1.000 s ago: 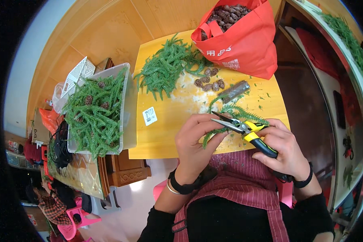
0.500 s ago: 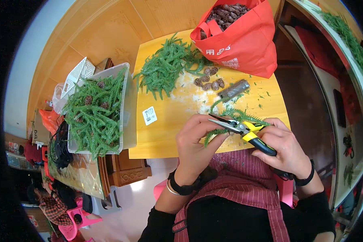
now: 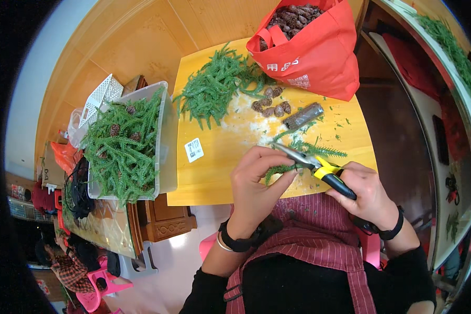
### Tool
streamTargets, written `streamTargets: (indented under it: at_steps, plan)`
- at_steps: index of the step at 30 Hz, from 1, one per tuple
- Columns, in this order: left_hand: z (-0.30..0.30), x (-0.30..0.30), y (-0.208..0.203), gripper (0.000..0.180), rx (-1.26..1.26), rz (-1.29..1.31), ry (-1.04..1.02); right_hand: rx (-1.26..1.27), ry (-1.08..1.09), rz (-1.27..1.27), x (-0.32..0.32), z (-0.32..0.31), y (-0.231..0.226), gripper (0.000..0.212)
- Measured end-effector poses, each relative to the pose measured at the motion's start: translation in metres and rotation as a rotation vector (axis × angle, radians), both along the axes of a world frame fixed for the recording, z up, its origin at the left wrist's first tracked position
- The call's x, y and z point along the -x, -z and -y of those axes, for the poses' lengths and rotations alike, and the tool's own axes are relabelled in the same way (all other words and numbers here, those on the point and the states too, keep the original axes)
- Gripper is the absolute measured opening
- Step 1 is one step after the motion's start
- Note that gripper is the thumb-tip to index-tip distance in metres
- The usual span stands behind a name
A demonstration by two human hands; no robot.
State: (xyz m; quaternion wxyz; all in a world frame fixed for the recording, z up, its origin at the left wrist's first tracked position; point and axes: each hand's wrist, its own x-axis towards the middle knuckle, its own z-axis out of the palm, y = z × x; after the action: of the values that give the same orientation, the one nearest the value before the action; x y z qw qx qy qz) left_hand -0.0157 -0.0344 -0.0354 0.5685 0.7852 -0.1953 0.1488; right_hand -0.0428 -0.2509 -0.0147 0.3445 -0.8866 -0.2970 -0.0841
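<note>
The left forearm (image 3: pixel 220 260) and right forearm (image 3: pixel 401 244) slant inward from below. The left hand (image 3: pixel 254 180) pinches, thumb against bent fingers; the right hand (image 3: pixel 370 192) (thumb lowest) curls into a closed grip.

The pliers (image 3: pixel 326 171) are yellow and black, the apron (image 3: pixel 309 243) pinstriped maroon.

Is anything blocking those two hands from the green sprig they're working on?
Nothing visible is: the left hand pinches the evergreen sprig directly, and the right hand holds the yellow-and-black long-nose pliers close by it.
</note>
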Motion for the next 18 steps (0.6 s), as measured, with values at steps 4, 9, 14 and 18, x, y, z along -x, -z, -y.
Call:
streamTargets:
  at_steps: [4, 9, 14, 18]
  plan:
    - [-0.002, 0.000, -0.001, 0.021, -0.032, 0.005, -0.012, -0.051, 0.111, 0.035, 0.000, 0.003, -0.005, 0.021]
    - [-0.004, 0.001, -0.004, 0.021, 0.001, 0.049, -0.033, -0.359, 0.168, -0.628, -0.002, 0.014, -0.013, 0.018]
    - [-0.009, 0.001, -0.009, 0.022, -0.009, 0.106, -0.055, -0.866, -0.033, -0.877, -0.023, 0.027, 0.009, 0.033]
    - [-0.015, 0.005, -0.011, 0.021, 0.008, 0.049, -0.096, -1.216, -0.164, -1.231, -0.031, 0.031, 0.017, 0.033]
